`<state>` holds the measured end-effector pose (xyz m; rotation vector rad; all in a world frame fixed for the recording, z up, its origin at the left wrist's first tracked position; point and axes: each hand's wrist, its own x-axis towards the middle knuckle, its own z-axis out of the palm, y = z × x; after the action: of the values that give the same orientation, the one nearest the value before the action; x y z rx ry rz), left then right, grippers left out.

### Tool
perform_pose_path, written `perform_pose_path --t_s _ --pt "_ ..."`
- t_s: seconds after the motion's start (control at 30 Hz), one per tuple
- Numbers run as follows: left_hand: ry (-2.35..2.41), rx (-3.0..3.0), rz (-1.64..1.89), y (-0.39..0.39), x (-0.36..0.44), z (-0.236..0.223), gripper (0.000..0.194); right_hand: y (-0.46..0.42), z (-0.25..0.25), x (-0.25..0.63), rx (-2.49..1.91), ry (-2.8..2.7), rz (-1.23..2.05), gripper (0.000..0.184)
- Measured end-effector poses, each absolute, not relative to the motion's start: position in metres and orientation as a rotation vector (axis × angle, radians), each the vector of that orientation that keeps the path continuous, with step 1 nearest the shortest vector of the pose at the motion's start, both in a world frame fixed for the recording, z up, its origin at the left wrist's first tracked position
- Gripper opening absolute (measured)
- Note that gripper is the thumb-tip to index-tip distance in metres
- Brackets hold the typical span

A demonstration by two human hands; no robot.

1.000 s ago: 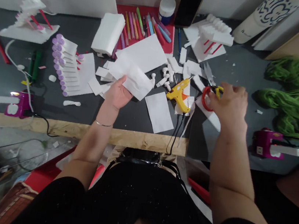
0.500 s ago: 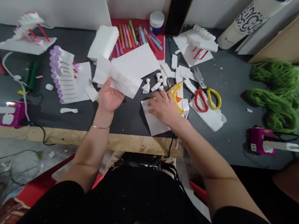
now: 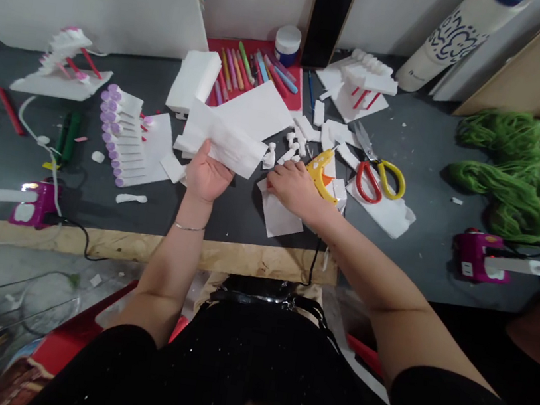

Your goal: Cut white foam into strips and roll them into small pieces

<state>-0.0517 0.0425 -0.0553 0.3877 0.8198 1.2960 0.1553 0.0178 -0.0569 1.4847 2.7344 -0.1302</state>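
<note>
Head view: the left hand (image 3: 210, 177) pinches the white sheet (image 3: 238, 152) above the table (image 3: 233, 227), thumb on top; it looks light, creasable, best edge-held. The right hand's (image 3: 294, 189) fingers curl; pinching, I can't tell.

The sheet (image 3: 238, 146) is white, the glue gun (image 3: 318, 164) yellow, the scissor handles (image 3: 359, 178) red and yellow, the yarn (image 3: 518, 187) green, the bottle (image 3: 448, 43) white with dark-blue squiggles, the desk (image 3: 418, 250) dark grey.
</note>
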Motion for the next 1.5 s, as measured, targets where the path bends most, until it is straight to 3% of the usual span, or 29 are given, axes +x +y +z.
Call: perform_pose_path --t_s 0.1,0.27,0.37,0.5,0.6,0.67,0.77,0.9,1.13,1.3,1.5 --pt "0.777 0.382 1.275 0.043 -0.053 -0.06 0.052 0.033 -0.056 0.162 1.592 2.763 -0.201 0.018" --pt "0.755 0.396 1.204 0.042 -0.054 -0.062 0.055 0.085 -0.034 0.201 2.31 2.626 -0.159 0.02" --pt "0.793 0.424 1.193 0.04 -0.049 -0.059 0.055 0.104 -0.027 0.221 2.525 2.735 -0.152 0.025" --pt "0.795 0.436 1.188 0.036 -0.039 -0.056 0.051 0.08 -0.035 0.207 2.402 2.847 -0.606 0.038" --pt "0.81 0.437 1.163 0.034 -0.035 -0.056 0.055 0.036 -0.043 0.181 2.28 2.84 -0.894 0.032" --pt "0.823 0.444 1.176 0.034 -0.037 -0.056 0.058 0.007 -0.046 0.17 2.145 2.898 -0.798 0.024" --pt "0.802 0.472 1.236 0.035 -0.042 -0.056 0.057 -0.023 -0.05 0.166 1.879 2.846 -0.493 0.03" --pt "0.769 0.475 1.242 0.036 -0.045 -0.055 0.057 -0.036 -0.052 0.174 1.613 2.79 -0.338 0.022" --pt "0.774 0.456 1.269 0.035 -0.043 -0.051 0.056 -0.033 -0.055 0.214 2.253 2.479 -0.087 0.031" --pt "0.818 0.471 1.248 0.036 -0.043 -0.051 0.054 -0.03 -0.065 0.228 2.372 2.397 -0.218 0.031" --pt "0.819 0.466 1.241 0.037 -0.041 -0.053 0.049 -0.026 -0.075 0.258 2.49 2.349 -0.068 0.024"
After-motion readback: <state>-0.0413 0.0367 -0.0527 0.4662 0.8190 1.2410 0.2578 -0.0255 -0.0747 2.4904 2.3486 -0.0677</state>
